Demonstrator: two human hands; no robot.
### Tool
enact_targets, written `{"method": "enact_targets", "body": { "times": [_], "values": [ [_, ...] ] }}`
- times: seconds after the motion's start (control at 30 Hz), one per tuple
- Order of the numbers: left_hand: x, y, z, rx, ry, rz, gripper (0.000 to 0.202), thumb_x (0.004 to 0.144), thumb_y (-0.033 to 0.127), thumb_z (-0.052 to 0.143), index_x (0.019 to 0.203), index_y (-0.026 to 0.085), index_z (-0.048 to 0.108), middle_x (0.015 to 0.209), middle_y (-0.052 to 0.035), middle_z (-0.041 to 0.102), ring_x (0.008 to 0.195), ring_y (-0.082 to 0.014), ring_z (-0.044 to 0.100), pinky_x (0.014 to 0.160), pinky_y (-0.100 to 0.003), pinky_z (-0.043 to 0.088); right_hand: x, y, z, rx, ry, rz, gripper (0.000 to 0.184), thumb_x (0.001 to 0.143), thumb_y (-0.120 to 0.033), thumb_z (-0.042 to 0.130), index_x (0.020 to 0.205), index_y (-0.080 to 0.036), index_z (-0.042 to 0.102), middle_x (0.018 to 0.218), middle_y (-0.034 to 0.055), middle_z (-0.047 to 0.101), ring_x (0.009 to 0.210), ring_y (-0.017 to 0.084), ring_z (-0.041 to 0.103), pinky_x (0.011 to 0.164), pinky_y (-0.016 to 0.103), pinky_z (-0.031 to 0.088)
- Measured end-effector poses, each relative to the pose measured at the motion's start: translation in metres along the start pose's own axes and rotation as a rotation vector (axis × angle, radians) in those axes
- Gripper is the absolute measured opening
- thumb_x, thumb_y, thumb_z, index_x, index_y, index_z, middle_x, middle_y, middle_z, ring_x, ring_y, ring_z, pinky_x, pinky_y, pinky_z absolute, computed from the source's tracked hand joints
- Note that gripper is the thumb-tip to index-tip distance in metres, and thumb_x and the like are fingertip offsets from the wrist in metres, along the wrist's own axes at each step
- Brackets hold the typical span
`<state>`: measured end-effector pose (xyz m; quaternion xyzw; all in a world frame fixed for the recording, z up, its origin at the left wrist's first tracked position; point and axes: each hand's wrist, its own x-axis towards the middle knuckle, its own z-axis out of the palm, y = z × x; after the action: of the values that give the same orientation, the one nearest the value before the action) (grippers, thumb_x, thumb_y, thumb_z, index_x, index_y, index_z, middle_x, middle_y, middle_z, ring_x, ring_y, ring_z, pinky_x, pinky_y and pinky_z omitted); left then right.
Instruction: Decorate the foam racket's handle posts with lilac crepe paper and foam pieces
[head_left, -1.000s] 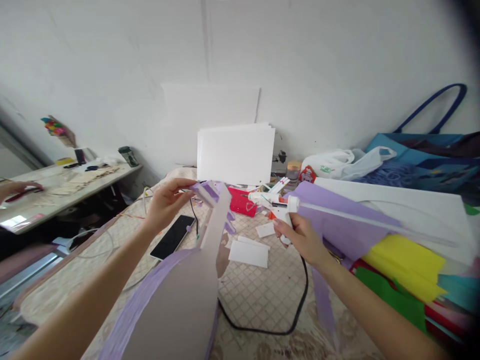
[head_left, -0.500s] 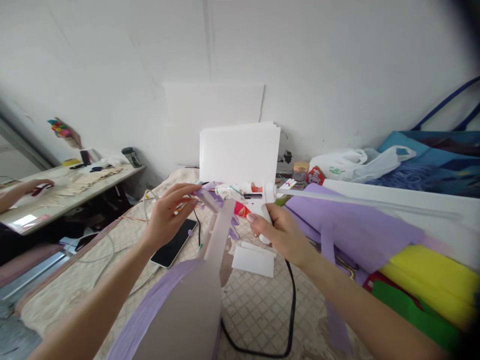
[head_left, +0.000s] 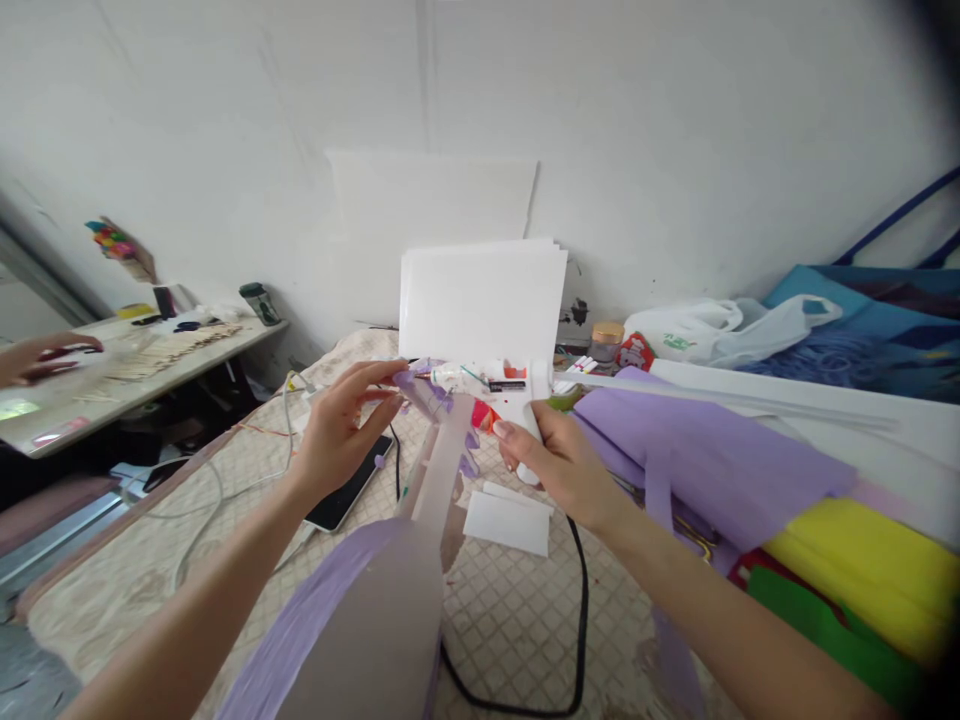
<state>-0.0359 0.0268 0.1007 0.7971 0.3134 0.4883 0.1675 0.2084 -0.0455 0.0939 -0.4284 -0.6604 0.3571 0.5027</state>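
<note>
A glue gun (head_left: 506, 385), white with an orange-red trigger, is gripped in my right hand (head_left: 559, 455). A long clear glue stick (head_left: 720, 396) extends from its rear. Its nozzle points left, close to the purple paper (head_left: 424, 392) at the far end of a guitar-shaped white board (head_left: 360, 640). My left hand (head_left: 352, 420) pinches that purple paper between thumb and fingers. The board's narrow neck (head_left: 446, 460) runs away from me, and purple paper lines the left side of its rounded body.
A phone (head_left: 351, 490) and white cards (head_left: 508, 522) lie on the quilted cloth. A black cord (head_left: 583, 620) loops at the front. Purple sheets (head_left: 712, 455), yellow (head_left: 877, 560) and green material (head_left: 825, 625) are at right. Another person's hand (head_left: 52, 355) is over the left table.
The view has shifted slightly. My hands and the glue gun keep nearly the same place at the board's far end. The other person's hand has shifted at the left table.
</note>
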Motion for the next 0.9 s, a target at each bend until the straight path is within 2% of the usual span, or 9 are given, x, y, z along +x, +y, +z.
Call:
{"method": "enact_targets", "body": {
  "times": [0.9],
  "values": [
    [0.0001, 0.0036, 0.0046, -0.013, 0.005, 0.011, 0.035, 0.090, 0.018, 0.061, 0.124, 0.029, 0.063, 0.120, -0.0047, 0.062, 0.106, -0.0167, 0.063, 0.093, -0.031, 0.057, 0.0002, 0.0000, -0.0001, 0.001, 0.002, 0.005, 0.034, 0.091, -0.048, 0.050, 0.070, -0.021, 0.047, 0.059, -0.0047, 0.046, 0.054, 0.011, 0.043, 0.052, 0.027, 0.032]
  ]
}}
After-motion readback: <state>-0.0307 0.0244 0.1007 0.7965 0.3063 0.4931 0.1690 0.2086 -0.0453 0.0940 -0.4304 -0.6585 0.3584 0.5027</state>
